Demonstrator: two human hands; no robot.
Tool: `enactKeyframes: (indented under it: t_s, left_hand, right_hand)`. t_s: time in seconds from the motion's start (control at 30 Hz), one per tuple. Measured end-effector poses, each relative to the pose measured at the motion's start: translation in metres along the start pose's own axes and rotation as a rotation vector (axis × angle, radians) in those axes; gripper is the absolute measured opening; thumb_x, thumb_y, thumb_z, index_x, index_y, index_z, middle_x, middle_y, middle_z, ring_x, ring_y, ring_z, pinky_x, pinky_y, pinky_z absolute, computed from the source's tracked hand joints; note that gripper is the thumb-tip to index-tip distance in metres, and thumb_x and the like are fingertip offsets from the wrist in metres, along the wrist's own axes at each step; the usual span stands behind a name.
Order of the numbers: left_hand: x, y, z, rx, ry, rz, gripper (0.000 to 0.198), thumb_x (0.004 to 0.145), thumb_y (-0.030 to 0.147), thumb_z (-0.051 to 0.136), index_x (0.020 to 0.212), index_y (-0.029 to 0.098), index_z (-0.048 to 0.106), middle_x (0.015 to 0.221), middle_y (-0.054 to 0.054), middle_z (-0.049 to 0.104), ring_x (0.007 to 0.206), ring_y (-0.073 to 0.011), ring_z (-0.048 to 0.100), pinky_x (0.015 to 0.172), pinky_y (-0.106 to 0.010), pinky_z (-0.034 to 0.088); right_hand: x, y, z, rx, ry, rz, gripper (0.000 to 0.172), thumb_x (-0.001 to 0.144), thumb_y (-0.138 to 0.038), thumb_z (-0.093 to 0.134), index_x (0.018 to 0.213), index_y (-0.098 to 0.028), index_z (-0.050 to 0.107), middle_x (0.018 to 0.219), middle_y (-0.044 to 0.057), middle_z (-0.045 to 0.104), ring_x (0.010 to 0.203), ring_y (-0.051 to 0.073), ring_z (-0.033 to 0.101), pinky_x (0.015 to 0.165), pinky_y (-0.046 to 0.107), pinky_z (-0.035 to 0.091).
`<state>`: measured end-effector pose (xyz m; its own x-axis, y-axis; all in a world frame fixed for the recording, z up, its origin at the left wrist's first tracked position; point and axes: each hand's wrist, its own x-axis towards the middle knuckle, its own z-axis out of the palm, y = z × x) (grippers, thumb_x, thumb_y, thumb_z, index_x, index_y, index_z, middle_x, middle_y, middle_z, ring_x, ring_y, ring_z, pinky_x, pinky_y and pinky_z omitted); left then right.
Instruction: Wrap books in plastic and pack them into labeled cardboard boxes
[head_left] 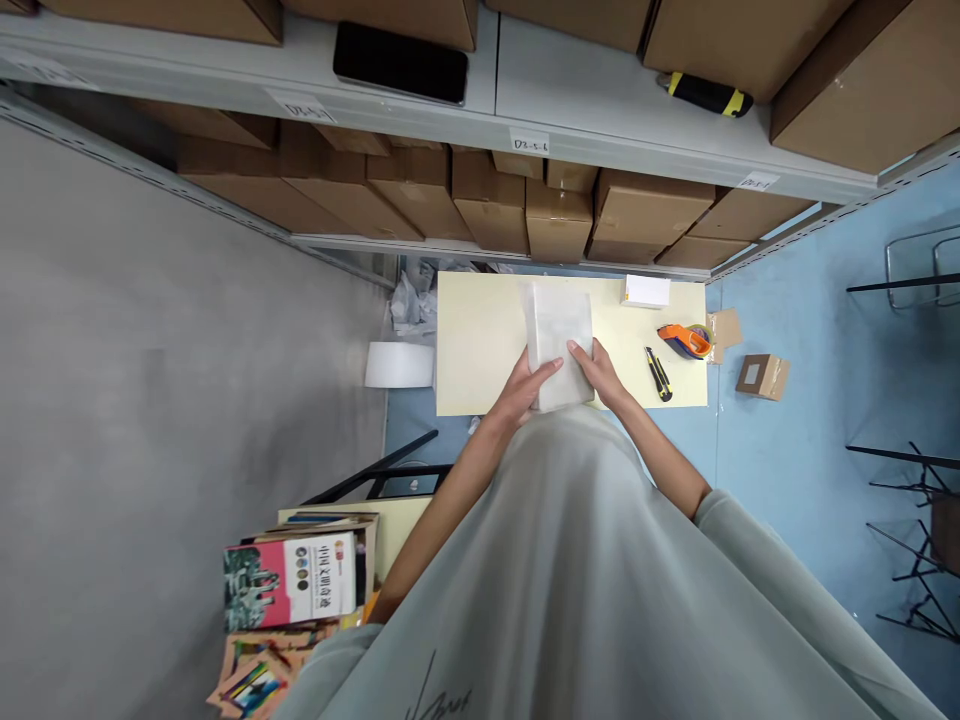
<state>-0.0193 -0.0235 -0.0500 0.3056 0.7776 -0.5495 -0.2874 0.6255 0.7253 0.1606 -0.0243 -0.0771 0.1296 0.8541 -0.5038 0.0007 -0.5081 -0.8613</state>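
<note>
Both hands (pixel 519 390) clamp a white packet (pixel 559 325); small box (pixel 646 292), tape dispenser (pixel 682 341) and cutter (pixel 658 374) lie rightward.

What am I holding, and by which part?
A rectangular package in whitish wrapping: left hand at its lower left edge, right hand at its right edge.

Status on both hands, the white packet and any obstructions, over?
Left hand and right hand gripping white packet. Packet over cream table, contact unclear. Box cutter, orange tape dispenser at table's right, neither in the way.
</note>
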Motion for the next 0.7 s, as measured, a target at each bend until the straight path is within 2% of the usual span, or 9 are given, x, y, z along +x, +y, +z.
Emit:
enactKeyframes:
  t_s: [0.13, 0.27, 0.37, 0.43, 0.5, 0.57, 0.63, 0.7]
  left_hand:
    - [0.017, -0.016, -0.010, 0.256, 0.131, 0.159, 0.078, 0.089, 0.057, 0.086, 0.154, 0.022, 0.062, 0.147, -0.014, 0.077, 0.138, -0.0371, 0.073, 0.124, -0.054, 0.056]
    - [0.022, -0.029, -0.011, 0.390, 0.190, 0.315, 0.079, 0.092, 0.049, 0.084, 0.162, 0.023, 0.058, 0.158, -0.016, 0.071, 0.149, -0.0360, 0.066, 0.132, -0.053, 0.048]
    - [0.016, -0.034, -0.003, 0.395, 0.166, 0.357, 0.083, 0.090, 0.045, 0.086, 0.166, 0.025, 0.058, 0.166, -0.016, 0.066, 0.161, -0.0368, 0.057, 0.133, -0.053, 0.047]
    - [0.012, -0.033, 0.002, 0.424, 0.167, 0.410, 0.084, 0.089, 0.045, 0.088, 0.165, 0.024, 0.060, 0.175, -0.017, 0.058, 0.170, -0.0374, 0.046, 0.139, -0.053, 0.040]
    - [0.009, -0.030, 0.003, 0.495, 0.158, 0.470, 0.089, 0.085, 0.048, 0.093, 0.164, 0.022, 0.061, 0.183, -0.018, 0.048, 0.176, -0.0389, 0.035, 0.146, -0.054, 0.027]
    - [0.009, -0.024, -0.003, 0.548, 0.110, 0.478, 0.094, 0.081, 0.054, 0.097, 0.162, 0.021, 0.063, 0.185, -0.019, 0.045, 0.177, -0.0412, 0.032, 0.147, -0.057, 0.021]
    - [0.012, -0.016, -0.015, 0.511, 0.101, 0.422, 0.092, 0.083, 0.062, 0.095, 0.160, 0.023, 0.064, 0.182, -0.019, 0.049, 0.174, -0.0423, 0.039, 0.145, -0.060, 0.028]
    - [0.017, -0.008, -0.033, 0.421, 0.172, 0.340, 0.088, 0.086, 0.069, 0.091, 0.158, 0.025, 0.066, 0.177, -0.019, 0.055, 0.169, -0.0417, 0.047, 0.139, -0.059, 0.039]
  right_hand:
    - [0.017, -0.001, 0.003, -0.160, 0.108, -0.045, 0.073, 0.083, -0.077, 0.085, 0.130, -0.022, 0.069, 0.150, 0.020, 0.071, 0.130, 0.033, 0.074, 0.118, 0.052, 0.061]
    - [0.012, -0.013, 0.017, -0.076, -0.034, -0.062, 0.073, 0.079, -0.074, 0.093, 0.130, -0.026, 0.070, 0.149, 0.017, 0.072, 0.126, 0.032, 0.077, 0.112, 0.050, 0.065]
    - [0.000, -0.021, 0.033, -0.085, -0.036, -0.024, 0.076, 0.072, -0.068, 0.101, 0.128, -0.027, 0.070, 0.146, 0.014, 0.076, 0.121, 0.033, 0.079, 0.111, 0.051, 0.065]
    - [-0.004, -0.024, 0.040, -0.080, 0.006, -0.035, 0.066, 0.076, -0.068, 0.098, 0.122, -0.028, 0.071, 0.137, 0.011, 0.080, 0.117, 0.031, 0.080, 0.111, 0.049, 0.065]
    - [-0.003, -0.025, 0.040, -0.069, 0.041, -0.063, 0.055, 0.083, -0.071, 0.089, 0.111, -0.026, 0.073, 0.121, 0.009, 0.084, 0.113, 0.031, 0.080, 0.108, 0.047, 0.065]
    - [0.001, -0.024, 0.033, -0.052, 0.068, -0.094, 0.050, 0.087, -0.072, 0.080, 0.100, -0.024, 0.074, 0.106, 0.008, 0.084, 0.109, 0.032, 0.078, 0.105, 0.046, 0.064]
    - [0.006, -0.024, 0.021, -0.023, 0.072, -0.089, 0.049, 0.086, -0.071, 0.076, 0.093, -0.023, 0.074, 0.097, 0.007, 0.083, 0.106, 0.032, 0.077, 0.102, 0.045, 0.064]
    - [0.009, -0.026, 0.007, 0.021, 0.033, -0.047, 0.047, 0.082, -0.068, 0.078, 0.091, -0.022, 0.075, 0.095, 0.006, 0.083, 0.105, 0.032, 0.076, 0.098, 0.044, 0.064]
